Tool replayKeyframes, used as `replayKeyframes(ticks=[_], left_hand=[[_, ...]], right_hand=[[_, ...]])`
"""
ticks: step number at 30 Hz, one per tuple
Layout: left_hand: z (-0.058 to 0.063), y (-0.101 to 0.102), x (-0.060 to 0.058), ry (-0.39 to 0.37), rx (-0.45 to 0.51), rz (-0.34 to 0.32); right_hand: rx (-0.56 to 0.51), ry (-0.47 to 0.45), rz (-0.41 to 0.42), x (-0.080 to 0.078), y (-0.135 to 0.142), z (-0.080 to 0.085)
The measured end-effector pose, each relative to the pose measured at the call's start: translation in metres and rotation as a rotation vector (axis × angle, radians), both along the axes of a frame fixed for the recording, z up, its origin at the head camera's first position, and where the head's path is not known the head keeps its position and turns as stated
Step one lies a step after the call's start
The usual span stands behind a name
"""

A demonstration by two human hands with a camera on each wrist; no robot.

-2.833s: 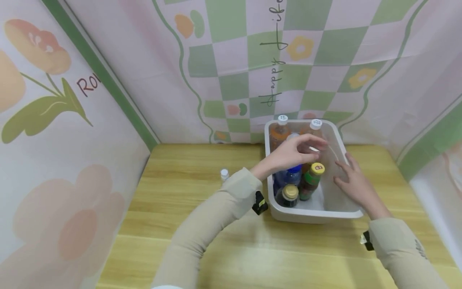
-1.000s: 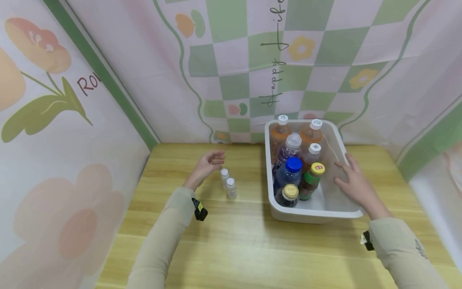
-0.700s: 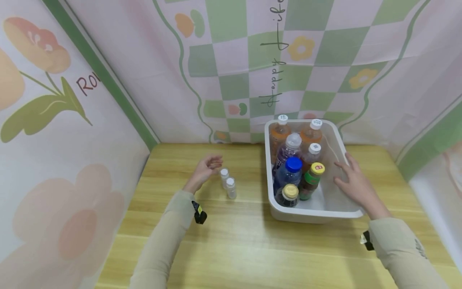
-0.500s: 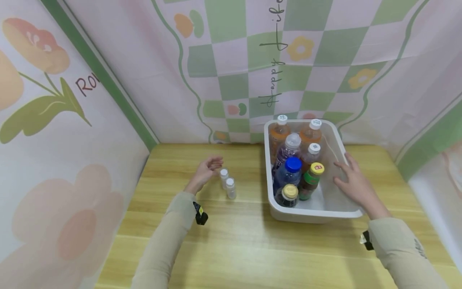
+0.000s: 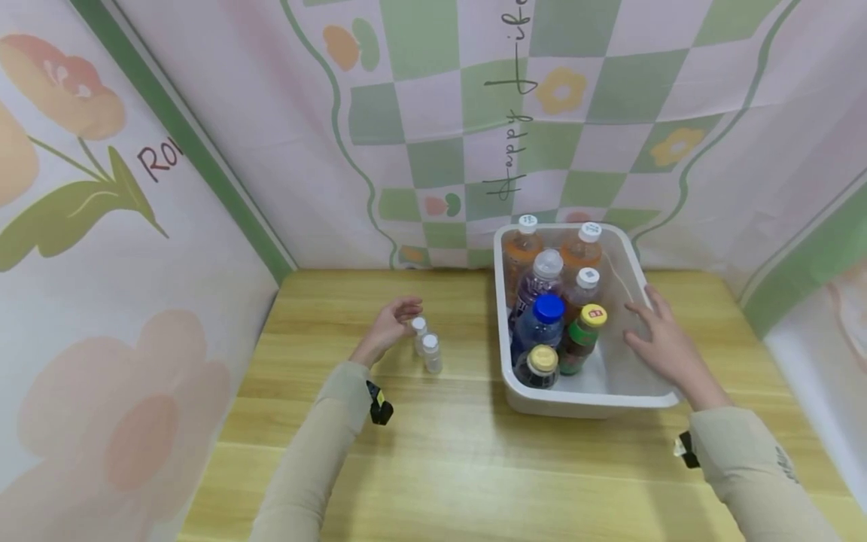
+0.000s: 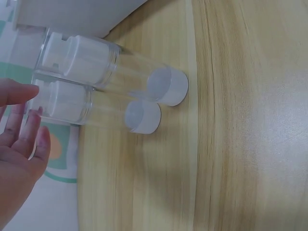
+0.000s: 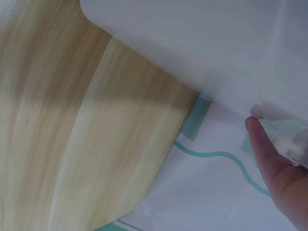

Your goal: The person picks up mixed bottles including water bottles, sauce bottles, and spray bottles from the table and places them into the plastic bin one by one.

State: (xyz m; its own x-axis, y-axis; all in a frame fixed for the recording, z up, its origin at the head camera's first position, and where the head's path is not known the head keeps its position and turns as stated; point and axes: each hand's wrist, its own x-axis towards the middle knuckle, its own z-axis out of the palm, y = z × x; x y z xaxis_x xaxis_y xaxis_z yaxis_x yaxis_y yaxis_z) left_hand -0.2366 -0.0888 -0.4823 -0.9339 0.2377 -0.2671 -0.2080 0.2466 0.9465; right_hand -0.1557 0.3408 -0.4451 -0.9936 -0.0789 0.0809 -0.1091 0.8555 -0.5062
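Observation:
Two small clear bottles with white caps, the nearer bottle (image 5: pixel 431 354) and the farther bottle (image 5: pixel 419 331), stand side by side on the table; the left wrist view shows white pump tops under clear covers. My left hand (image 5: pixel 387 326) is at the farther bottle's top, thumb and fingers spread apart around it; whether they touch it I cannot tell. My right hand (image 5: pixel 667 346) rests over the right rim of a white plastic bin (image 5: pixel 589 403), with fingers on both sides of the wall. In the right wrist view a straight finger (image 7: pixel 267 149) lies along the bin's outside.
Several drink bottles stand in the bin's left part: orange ones at the back, a blue-capped bottle (image 5: pixel 542 327), a yellow-capped bottle (image 5: pixel 579 342) and a dark one with a pale gold cap (image 5: pixel 542 360). A patterned curtain (image 5: pixel 433 113) hangs behind the wooden table (image 5: pixel 460 467).
My left hand has moved from over the bin to the two small bottles on the left, then slightly closer to the farther one. My right hand has stayed at the bin's rim.

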Motion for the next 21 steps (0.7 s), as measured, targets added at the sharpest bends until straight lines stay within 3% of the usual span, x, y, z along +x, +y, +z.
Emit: replayKeyframes(ticks=[21], left_hand=[[-0.0076,0.0010,0.0015,0.031,-0.044,0.003]], right_hand=[[-0.003,-0.015,0.002,-0.0011,0.0004,-0.0006]])
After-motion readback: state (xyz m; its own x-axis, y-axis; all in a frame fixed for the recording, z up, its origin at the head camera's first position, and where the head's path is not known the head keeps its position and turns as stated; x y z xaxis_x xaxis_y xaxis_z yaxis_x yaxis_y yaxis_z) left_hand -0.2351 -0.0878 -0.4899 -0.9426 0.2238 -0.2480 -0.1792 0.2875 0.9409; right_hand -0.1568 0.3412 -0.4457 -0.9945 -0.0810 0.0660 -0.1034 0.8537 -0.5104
